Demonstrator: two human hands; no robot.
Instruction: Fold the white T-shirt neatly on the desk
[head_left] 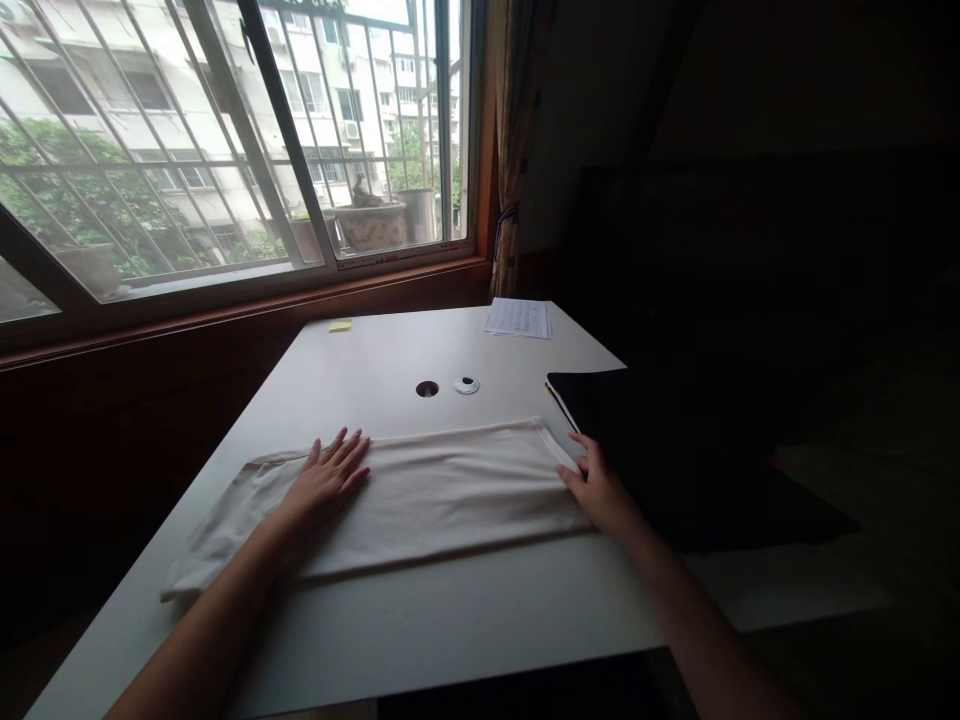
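A white garment [450, 490], folded into a long flat strip with soft creases, lies across the white table. My left hand [330, 475] rests palm down on its left part, fingers stretched out. At the garment's right end is my right hand [592, 485], with thumb and fingers closed at the fabric's edge. The fingertips there are partly hidden. Beyond that hand, a black cloth [675, 440] with a pale edge spreads over the table's right side.
The white table [450, 620] has a round cable hole [427, 389] and a white round cap [466, 385] beside it. Printed papers [517, 318] and a yellow sticky note [340, 326] lie toward the far edge. A barred window [360, 130] and a curtain [511, 150] are behind.
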